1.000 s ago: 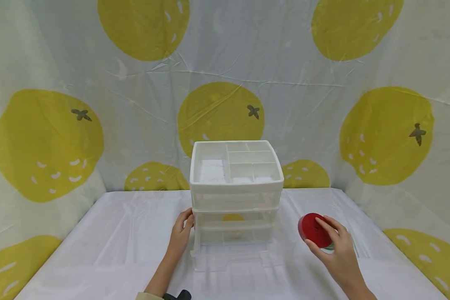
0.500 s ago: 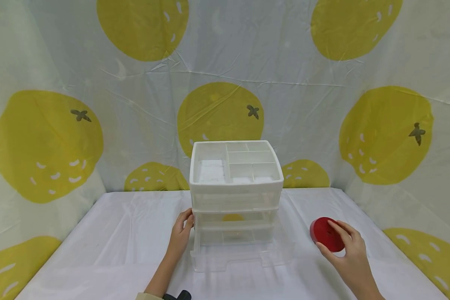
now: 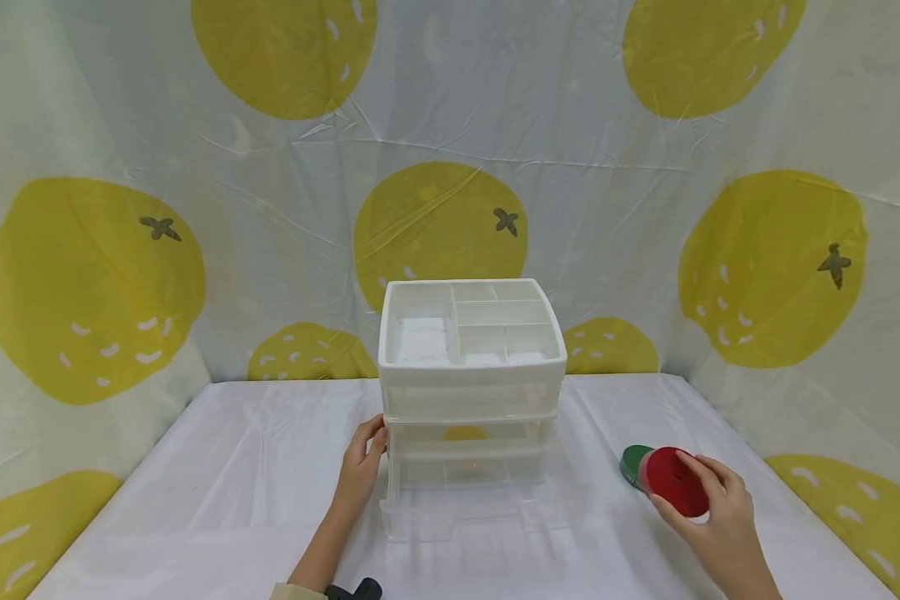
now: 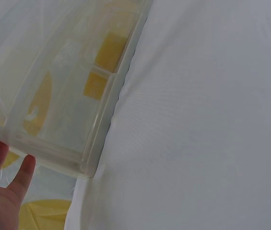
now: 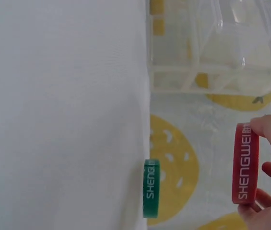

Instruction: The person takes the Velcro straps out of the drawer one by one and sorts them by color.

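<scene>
In the head view, my right hand point(image 3: 722, 521) pinches a red roll of tape point(image 3: 682, 483) by its edges, thumb on one side and fingers on the other. The right wrist view shows this red tape point(image 5: 244, 165) raised off the table, white lettering round its rim. A green roll of tape point(image 3: 633, 464) lies on the table, partly hidden behind the red one. At the middle stands a white, see-through drawer organizer point(image 3: 471, 396). My left hand point(image 3: 362, 467) rests against its left side with fingers extended; the left wrist view shows the fingertips point(image 4: 28, 163) right at the organizer's edge.
The organizer's divided top tray point(image 3: 423, 337) has several compartments. Its clear lower front point(image 3: 420, 525) juts out toward me over the white tablecloth point(image 3: 270, 467). A curtain point(image 3: 270, 208) printed with yellow fruit hangs at the back and sides.
My right hand has moved right and a little nearer to me with the red tape, and the green tape behind it shows more. The left hand has stayed at the organizer.
</scene>
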`<action>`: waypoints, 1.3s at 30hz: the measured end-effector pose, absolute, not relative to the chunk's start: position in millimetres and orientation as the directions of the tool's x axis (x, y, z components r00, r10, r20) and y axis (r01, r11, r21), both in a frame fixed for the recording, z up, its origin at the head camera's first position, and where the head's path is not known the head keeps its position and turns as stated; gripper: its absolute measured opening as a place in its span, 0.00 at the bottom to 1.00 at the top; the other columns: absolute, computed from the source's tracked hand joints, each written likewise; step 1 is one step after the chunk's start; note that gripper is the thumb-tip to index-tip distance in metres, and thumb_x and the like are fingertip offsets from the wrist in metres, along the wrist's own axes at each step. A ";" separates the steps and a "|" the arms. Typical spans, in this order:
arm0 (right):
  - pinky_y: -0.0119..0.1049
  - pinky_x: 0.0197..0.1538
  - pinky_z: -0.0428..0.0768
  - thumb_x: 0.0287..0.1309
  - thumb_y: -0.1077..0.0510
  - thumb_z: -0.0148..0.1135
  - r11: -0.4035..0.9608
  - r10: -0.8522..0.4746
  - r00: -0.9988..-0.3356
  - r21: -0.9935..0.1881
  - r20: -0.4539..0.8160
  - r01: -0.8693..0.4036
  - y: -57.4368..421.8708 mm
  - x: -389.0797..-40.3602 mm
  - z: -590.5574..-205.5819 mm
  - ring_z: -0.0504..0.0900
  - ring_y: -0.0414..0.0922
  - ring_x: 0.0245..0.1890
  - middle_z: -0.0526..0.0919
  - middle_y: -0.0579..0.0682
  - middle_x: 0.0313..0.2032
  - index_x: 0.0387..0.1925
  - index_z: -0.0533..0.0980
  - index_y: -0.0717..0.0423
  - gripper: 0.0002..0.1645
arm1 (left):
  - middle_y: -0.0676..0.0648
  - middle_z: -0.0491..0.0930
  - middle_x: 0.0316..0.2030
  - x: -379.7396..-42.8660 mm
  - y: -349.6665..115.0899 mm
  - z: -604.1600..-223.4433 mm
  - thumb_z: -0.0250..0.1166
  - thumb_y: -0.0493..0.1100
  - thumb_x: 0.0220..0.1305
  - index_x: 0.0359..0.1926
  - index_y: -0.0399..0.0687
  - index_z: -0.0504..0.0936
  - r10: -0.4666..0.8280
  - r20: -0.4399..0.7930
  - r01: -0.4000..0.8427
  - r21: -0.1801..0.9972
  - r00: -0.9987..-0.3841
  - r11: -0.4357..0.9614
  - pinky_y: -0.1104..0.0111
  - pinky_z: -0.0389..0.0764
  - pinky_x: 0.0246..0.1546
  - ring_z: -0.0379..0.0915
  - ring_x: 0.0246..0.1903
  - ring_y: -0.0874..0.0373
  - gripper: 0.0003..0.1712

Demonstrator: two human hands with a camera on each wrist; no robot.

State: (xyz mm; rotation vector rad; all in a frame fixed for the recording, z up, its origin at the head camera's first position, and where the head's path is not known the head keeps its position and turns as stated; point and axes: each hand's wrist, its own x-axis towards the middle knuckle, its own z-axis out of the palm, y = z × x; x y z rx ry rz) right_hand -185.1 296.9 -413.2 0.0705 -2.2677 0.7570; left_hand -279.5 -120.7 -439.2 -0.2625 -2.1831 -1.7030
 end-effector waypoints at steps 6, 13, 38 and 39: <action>0.52 0.30 0.79 0.40 0.57 0.72 0.831 0.230 -0.831 -0.546 0.506 -0.102 302.8 -179.8 -414.8 0.58 0.65 0.49 0.60 0.69 0.53 0.56 0.66 0.64 0.40 | 0.42 0.72 0.52 -280.0 -120.4 -440.1 0.49 0.43 0.68 0.57 0.37 0.70 -0.078 0.390 0.360 0.897 -0.917 0.256 0.79 0.73 0.45 0.67 0.47 0.67 0.21; 0.57 0.29 0.76 0.45 0.52 0.69 0.824 0.286 -0.851 -0.566 0.441 -0.016 313.4 -174.8 -420.4 0.56 0.67 0.49 0.59 0.70 0.52 0.57 0.65 0.63 0.39 | 0.43 0.72 0.54 -279.4 -120.8 -438.4 0.49 0.45 0.68 0.58 0.40 0.70 -0.075 0.367 0.339 0.907 -0.927 0.248 0.82 0.71 0.45 0.66 0.49 0.65 0.21; 0.53 0.37 0.79 0.35 0.31 0.67 0.797 0.276 -0.960 -0.548 -0.044 0.254 342.0 -187.0 -446.2 0.51 0.72 0.50 0.50 0.76 0.54 0.61 0.55 0.64 0.60 | 0.42 0.72 0.52 -280.5 -121.2 -440.0 0.49 0.45 0.68 0.57 0.39 0.70 -0.074 0.383 0.352 0.898 -0.921 0.266 0.79 0.73 0.45 0.67 0.46 0.67 0.21; 0.52 0.37 0.79 0.35 0.30 0.65 0.800 0.263 -0.963 -0.545 -0.058 0.252 342.5 -187.5 -447.2 0.51 0.71 0.50 0.50 0.76 0.54 0.61 0.55 0.65 0.61 | 0.42 0.73 0.52 -280.6 -121.1 -440.4 0.49 0.45 0.68 0.57 0.39 0.71 -0.077 0.384 0.352 0.897 -0.920 0.266 0.79 0.73 0.45 0.67 0.45 0.67 0.21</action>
